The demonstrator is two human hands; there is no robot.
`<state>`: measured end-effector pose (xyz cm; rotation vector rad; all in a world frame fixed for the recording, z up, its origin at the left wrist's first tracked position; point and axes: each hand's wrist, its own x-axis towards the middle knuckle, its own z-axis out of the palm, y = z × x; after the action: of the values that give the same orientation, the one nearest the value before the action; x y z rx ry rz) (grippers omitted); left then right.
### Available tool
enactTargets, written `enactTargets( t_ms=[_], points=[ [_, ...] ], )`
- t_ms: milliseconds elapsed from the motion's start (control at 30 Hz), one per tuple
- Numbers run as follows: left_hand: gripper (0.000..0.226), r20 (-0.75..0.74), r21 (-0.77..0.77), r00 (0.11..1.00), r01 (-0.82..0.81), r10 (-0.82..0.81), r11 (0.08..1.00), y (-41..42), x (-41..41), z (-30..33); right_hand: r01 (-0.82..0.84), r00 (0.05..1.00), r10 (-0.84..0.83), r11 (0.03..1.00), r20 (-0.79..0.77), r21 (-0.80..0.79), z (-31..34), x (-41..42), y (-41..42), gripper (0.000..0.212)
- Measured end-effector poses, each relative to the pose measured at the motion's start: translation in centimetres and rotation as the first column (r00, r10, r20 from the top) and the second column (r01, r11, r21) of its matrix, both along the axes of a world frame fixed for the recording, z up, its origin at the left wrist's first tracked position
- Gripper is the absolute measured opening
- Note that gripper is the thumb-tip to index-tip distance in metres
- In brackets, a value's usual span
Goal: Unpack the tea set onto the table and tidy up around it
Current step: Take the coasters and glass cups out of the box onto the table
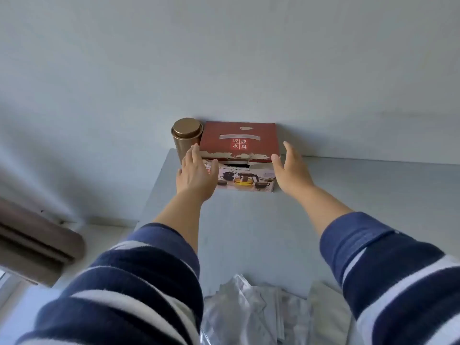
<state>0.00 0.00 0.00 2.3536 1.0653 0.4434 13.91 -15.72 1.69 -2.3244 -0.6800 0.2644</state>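
Note:
A red cardboard tea set box [239, 143] with a worn front edge and a picture of a glass teapot stands closed at the far edge of the grey table [249, 232], against the wall. My left hand [196, 175] is open at the box's left front corner, fingers stretched toward it. My right hand [291, 168] is open at the box's right side, thumb close to the corner. Whether either hand touches the box is unclear. Both arms wear blue and white striped sleeves.
A bronze tea canister [186, 135] stands upright just left of the box, behind my left fingertips. Clear plastic wrappers [251, 312] lie crumpled at the table's near edge. A brown piece of furniture [37, 242] sits low at the left.

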Motion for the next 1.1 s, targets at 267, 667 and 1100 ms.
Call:
enactTargets(
  t_ms=[267,667,1100],
  points=[
    [0.055,0.152,-0.222,0.981,-0.083,0.118,0.972,0.5,2.0,-1.2,0.241,0.938,-0.180,0.953,-0.298,0.182,-1.8,0.8,3.2,0.047],
    [0.056,0.042,-0.024,0.982,-0.181,0.182,0.983,-3.6,-2.0,-1.0,0.291,0.935,-0.248,0.945,-0.255,0.147,-1.8,-4.0,-0.3,0.049],
    [0.038,0.424,-0.161,0.904,0.011,0.059,0.987,4.3,5.2,5.8,0.348,0.928,-0.191,0.749,-0.318,0.564,4.3,3.0,5.4,0.053]
  ],
)
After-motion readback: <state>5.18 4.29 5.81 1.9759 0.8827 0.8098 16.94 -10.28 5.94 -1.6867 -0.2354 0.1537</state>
